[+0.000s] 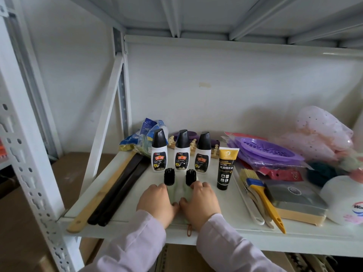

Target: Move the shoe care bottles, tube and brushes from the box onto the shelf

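Observation:
Three white shoe care bottles with black caps stand in a row on the white shelf [121, 211]: left bottle [159, 151], middle bottle [182, 151], right bottle [203, 153]. A black and gold tube [225, 168] stands upright just right of them. Two brushes with black bristles and pale green handles lie in front, bristles pointing to the bottles: left brush [169, 176], right brush [191, 176]. My left hand [157, 203] rests over the left brush's handle and my right hand [200, 202] over the right one. The box is out of view.
Long wooden and black shoehorns [115, 191] lie at the shelf's left. A yellow-handled paintbrush [263, 195], a grey-topped block [294, 201], purple baskets [269, 151], a white round container [343, 201] and bagged items crowd the right. Blue packets [145, 138] sit behind the bottles.

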Available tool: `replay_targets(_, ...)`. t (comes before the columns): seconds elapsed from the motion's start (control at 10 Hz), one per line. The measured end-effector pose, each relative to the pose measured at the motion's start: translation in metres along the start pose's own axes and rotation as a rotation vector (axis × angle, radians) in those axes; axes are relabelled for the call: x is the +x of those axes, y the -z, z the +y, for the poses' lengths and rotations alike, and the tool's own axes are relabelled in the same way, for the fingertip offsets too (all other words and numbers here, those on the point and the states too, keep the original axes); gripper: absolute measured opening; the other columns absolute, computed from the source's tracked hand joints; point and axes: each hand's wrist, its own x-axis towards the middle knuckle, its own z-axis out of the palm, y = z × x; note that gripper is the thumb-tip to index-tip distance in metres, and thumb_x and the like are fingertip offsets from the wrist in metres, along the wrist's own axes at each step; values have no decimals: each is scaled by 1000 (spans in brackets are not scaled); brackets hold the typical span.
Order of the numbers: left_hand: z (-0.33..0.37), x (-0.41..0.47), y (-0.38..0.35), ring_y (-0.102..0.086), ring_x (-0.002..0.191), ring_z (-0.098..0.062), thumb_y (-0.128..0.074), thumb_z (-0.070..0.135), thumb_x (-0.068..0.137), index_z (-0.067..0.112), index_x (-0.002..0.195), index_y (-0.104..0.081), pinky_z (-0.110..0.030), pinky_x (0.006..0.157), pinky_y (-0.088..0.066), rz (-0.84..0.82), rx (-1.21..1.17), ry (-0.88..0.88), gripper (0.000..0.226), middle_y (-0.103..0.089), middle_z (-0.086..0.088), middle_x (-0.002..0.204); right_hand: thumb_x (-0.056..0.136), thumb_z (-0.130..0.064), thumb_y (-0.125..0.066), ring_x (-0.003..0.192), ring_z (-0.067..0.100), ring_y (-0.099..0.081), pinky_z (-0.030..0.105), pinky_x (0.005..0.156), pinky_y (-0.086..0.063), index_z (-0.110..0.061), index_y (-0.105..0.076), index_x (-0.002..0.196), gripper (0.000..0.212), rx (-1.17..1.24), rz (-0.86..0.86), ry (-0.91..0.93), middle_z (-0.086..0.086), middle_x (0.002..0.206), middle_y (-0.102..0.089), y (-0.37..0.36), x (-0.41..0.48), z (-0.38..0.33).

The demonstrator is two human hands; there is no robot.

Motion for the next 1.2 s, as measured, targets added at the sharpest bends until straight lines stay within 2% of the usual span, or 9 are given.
replay_targets(0.3, -8, 0, 6, -56, 112, -25, -59, 40, 76, 15, 120, -53, -31, 89, -47, -19, 5, 36, 51, -57, -7, 119, 81, -27, -55, 106, 28, -55, 29, 91, -44, -6, -47, 119, 44, -4, 16, -23, 13, 119, -52, 0, 1, 7)
replay_targets(0.8, -10, -1, 9, -56, 111, -23, -58, 42, 76, 17, 120, -53, -31, 86, -48, -27, 19, 51, 51, -57, -5, 119, 81, -29, -55, 105, 29, -56, 31, 90, -45, -8, -46, 117, 43, -15, 20, -56, 13, 118, -52, 6, -5, 16)
replay_targets(1.0, -11, -5, 10, -57, 110, -23, -57, 49, 77, 19, 122, -51, -31, 84, -48, -15, 1, 19, 54, -58, -4, 119, 81, -41, -59, 110, 30, -54, 32, 93, -44, -11, -43, 121, 52, 12, 23, -63, 14, 120, -51, 8, -8, 17)
replay_targets(1.1, -10, -6, 11, -57, 109, -23, -54, 54, 76, 22, 122, -51, -32, 85, -50, 10, -11, 13, 56, -57, -3, 120, 81, -46, -58, 111, 30, -53, 33, 94, -44, -13, -42, 122, 55, 22, 29, -64, 13, 122, -50, 10, -9, 19)
replay_targets(1.2, -8, -8, 18, -58, 107, -20, -52, 52, 79, 26, 122, -52, -30, 83, -50, 127, -49, -40, 50, -58, 0, 119, 83, -49, -55, 111, 29, -53, 33, 93, -44, -16, -42, 123, 53, 9, 98, -30, 11, 122, -50, 18, -10, 21)
